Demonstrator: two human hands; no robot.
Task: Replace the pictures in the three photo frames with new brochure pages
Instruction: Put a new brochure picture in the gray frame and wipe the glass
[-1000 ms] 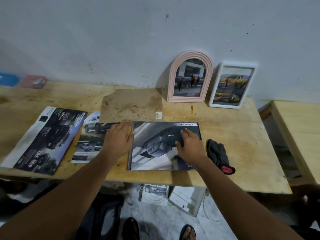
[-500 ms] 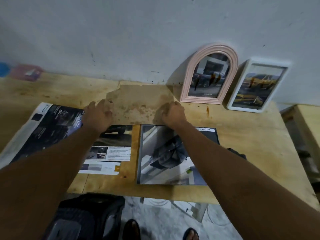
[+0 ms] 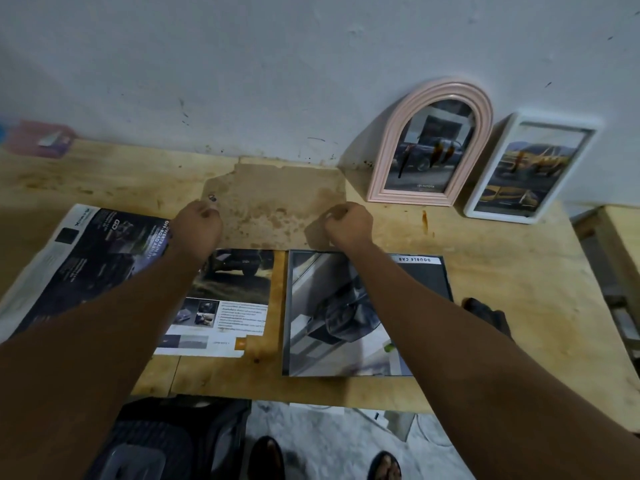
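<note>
At centre frame, left hand (image 3: 197,225) and right hand (image 3: 348,223) pinch the backing board (image 3: 273,199) by its edges, fingers curled, presumably to close the flat-lying frame (image 3: 311,323).

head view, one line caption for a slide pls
Left hand and right hand grip the brown board lying beyond a brochure page on the table.
</note>
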